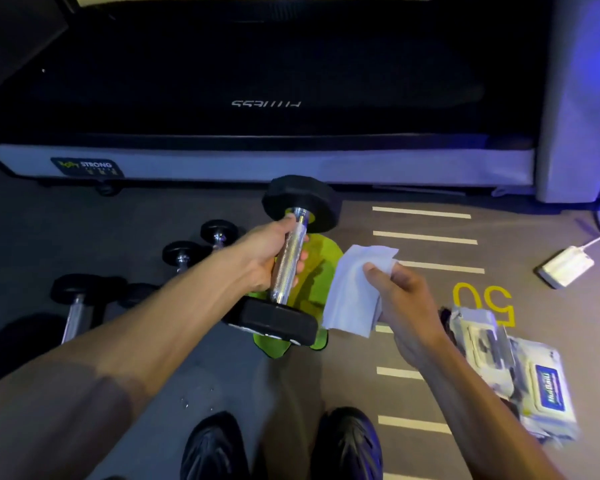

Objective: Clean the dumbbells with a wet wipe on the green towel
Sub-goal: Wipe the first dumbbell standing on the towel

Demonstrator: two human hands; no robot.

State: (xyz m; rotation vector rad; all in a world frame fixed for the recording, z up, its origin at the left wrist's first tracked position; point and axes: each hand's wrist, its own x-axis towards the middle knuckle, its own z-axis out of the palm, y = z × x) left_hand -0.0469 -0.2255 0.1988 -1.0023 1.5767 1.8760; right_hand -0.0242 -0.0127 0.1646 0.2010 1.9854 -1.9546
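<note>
The left hand [267, 251] gripped the chrome handle of a black-ended dumbbell [289, 261] above the bright green towel [317, 271] on the floor. The right hand [400, 292] pinched a white wet wipe [355, 289]; the crumpled white wipe packet [513, 372] lay rightward.

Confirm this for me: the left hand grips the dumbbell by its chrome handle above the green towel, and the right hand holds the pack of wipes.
One thing is wrong. The right hand holds a single white wipe, not the pack, which lies on the floor to its right. The rest stands: the left hand grips the dumbbell by its chrome handle above the green towel. The head view shows it.
</note>
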